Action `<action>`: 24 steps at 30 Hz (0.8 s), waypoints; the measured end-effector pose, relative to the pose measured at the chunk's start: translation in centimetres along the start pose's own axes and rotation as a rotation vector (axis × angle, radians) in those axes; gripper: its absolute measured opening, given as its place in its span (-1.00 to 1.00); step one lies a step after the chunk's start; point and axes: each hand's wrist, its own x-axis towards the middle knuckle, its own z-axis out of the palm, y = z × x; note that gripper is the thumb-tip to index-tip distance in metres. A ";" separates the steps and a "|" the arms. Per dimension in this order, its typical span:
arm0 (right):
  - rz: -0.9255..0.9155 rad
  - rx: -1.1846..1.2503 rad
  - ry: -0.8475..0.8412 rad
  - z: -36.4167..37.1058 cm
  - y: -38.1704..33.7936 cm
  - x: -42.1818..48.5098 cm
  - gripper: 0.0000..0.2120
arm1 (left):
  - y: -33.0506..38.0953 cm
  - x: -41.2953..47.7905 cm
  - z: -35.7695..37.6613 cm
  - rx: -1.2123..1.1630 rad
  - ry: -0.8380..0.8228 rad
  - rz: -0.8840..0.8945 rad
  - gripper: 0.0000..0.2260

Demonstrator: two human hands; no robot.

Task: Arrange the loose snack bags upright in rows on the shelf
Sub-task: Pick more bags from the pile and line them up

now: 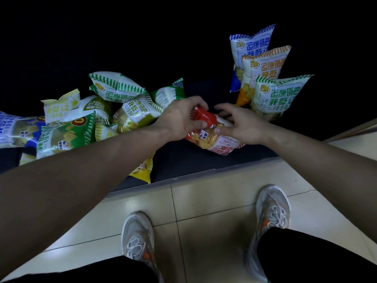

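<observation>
Both hands clamped on red snack bag (pixel 212 137), lying w/ top toward viewer at frame centre on dark shelf (pixel 183 160): left hand (pixel 181 117) grips its red end, right hand (pixel 240 125) its side. Loose bag pile (pixel 85 117) at 9 o'clock. Three upright bags (pixel 267 78) in a row at 1 o'clock.

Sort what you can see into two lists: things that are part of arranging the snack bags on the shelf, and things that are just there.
Part of the job:
red bag, held by left hand and right hand
loose pile of bags
three upright bags
dark shelf

Just there:
grey shoes
tiled floor
</observation>
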 end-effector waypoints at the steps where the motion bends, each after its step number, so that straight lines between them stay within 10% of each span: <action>1: 0.025 -0.034 0.010 -0.1 0.1 -0.1 -0.21 | -0.1 0.1 0.1 0.020 0.011 -0.015 -0.64; 14: -0.006 0.044 0.244 -1.6 0.4 -1.0 -0.55 | -3.1 -0.1 -0.4 0.177 -0.129 -0.212 -0.66; 19: -0.070 0.171 0.315 -1.2 -2.1 0.1 -0.49 | -0.4 -0.2 -0.1 -0.042 -0.160 -0.080 -0.30; 24: -0.068 0.236 0.178 -0.5 -2.0 0.4 -0.32 | -1.7 -0.2 -0.1 -0.019 -0.117 -0.059 -0.48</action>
